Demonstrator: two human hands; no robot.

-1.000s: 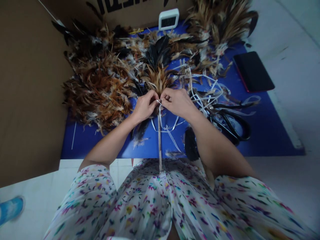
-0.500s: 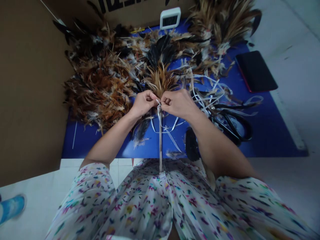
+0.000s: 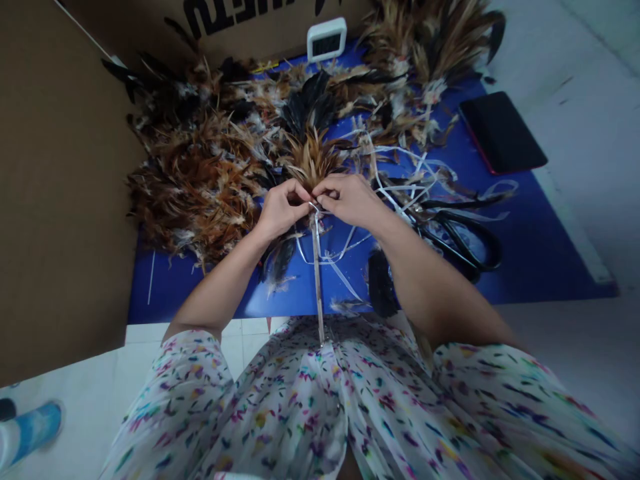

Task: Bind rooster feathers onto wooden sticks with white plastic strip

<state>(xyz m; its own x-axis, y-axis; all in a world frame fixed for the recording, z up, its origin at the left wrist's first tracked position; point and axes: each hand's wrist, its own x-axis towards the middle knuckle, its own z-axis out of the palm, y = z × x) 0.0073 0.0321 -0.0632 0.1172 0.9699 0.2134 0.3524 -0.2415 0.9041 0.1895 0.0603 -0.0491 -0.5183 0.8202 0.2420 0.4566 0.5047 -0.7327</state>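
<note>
The stick [image 3: 318,283], thin and pale brown, runs straight from the person's lap [image 3: 320,373] over the near edge of the table [image 3: 540,260], pointing away to tawny feathers [image 3: 311,159] fanned forward. There the left hand [image 3: 280,210] pinches white ribbon [image 3: 317,230]; the right hand [image 3: 351,199] curls just beside, its grasp hidden from me.

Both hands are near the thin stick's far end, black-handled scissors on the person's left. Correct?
Wrong side: the head view shows the black-handled scissors on the person's right. The rest holds: the left hand and right hand are near the far end of the thin stick.
</note>
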